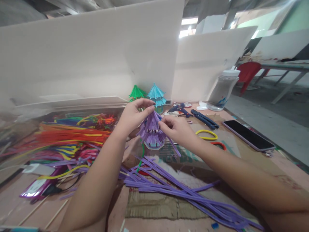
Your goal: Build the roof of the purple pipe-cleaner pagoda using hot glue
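Note:
Between my hands is a small purple tiered tower (153, 137) made of pipe cleaners, its layers flaring like roofs. My left hand (138, 112) pinches the pointed top with thumb and fingers. With its fingers closed, my right hand (175, 127) grips a purple pipe cleaner (175, 148) at the upper right side of the tower; the strip hangs down below the hand. Many loose purple pipe cleaners (173, 187) lie below on a piece of cardboard (156, 206). Behind the tower stand a green one (136, 92) and a light blue one (156, 93) of similar shape.
On the right lie a glue gun (180, 109), a dark blue long-handled tool (204, 119), scissors with yellow handles (206, 134) and a phone (248, 134). A clear bottle (223, 90) stands behind them. Bundled coloured pipe cleaners (72, 133) fill the left side. White panels (91, 58) rise at the back.

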Available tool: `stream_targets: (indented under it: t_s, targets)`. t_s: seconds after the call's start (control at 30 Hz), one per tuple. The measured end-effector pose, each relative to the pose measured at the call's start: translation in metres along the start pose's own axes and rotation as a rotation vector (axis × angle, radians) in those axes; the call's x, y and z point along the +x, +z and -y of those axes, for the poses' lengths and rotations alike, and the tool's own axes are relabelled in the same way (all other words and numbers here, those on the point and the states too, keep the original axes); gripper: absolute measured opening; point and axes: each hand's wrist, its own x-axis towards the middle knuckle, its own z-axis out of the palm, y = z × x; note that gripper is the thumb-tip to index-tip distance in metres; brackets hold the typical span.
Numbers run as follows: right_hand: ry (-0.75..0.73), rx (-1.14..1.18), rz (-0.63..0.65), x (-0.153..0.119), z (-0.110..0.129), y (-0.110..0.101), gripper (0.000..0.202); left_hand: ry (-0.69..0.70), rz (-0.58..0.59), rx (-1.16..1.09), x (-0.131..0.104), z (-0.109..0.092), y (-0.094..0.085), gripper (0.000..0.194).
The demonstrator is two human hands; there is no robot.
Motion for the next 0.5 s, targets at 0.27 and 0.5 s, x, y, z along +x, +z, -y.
stream_targets:
  t_s: [0.27,0.5]
  targets:
    - [0.041,0.016,0.092,-0.0011,0.002,-0.0012,0.037,0.036,0.005,0.062,0.0006,0.0029,-0.0023,0.023]
    - [0.291,0.261,0.499,0.0006,-0.0017,-0.0046,0.033,0.041,0.008,0.08,0.0012,0.0045,-0.0046,0.021]
